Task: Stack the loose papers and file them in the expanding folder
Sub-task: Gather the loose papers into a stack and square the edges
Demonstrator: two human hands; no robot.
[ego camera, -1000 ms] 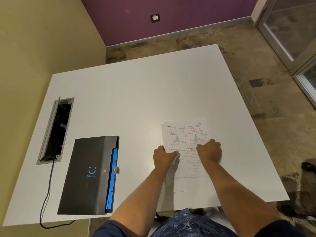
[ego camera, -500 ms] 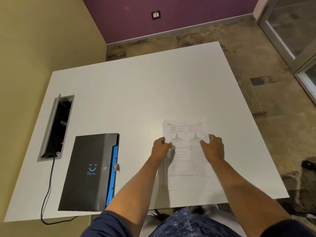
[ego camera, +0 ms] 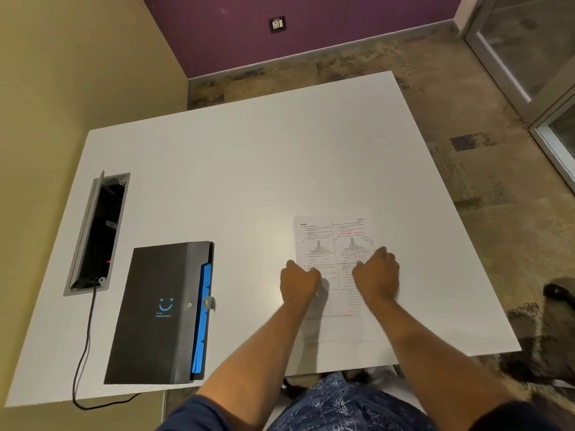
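Here the papers (ego camera: 334, 244) lie flat as one pile on the white table (ego camera: 249, 166), printed side up, under both hands. The left hand (ego camera: 299, 283) sits curled at the pile's left edge, the right hand (ego camera: 377, 273) curled on the sheet a little inward from its right edge; whether the fingers pinch any paper or only press on it cannot be told, since the knuckles hide the tips. The far half of the top sheet shows beyond the two hands and looks square; the near end runs back between the forearms toward the table edge.

The step looks like squaring the pile. To do it well, I would keep the pressure light so the sheets can slide, push both side edges inward together, then tap the near and far edges flush before lifting. A one-sided press would likely fan the sheets out.

Well apart to the left of the left hand lies the expanding folder (ego camera: 155, 312), closed, its blue dividers (ego camera: 202, 318) showing along the side facing the hands. Beyond it sits the open cable box (ego camera: 99, 231) with its cord (ego camera: 82, 353).
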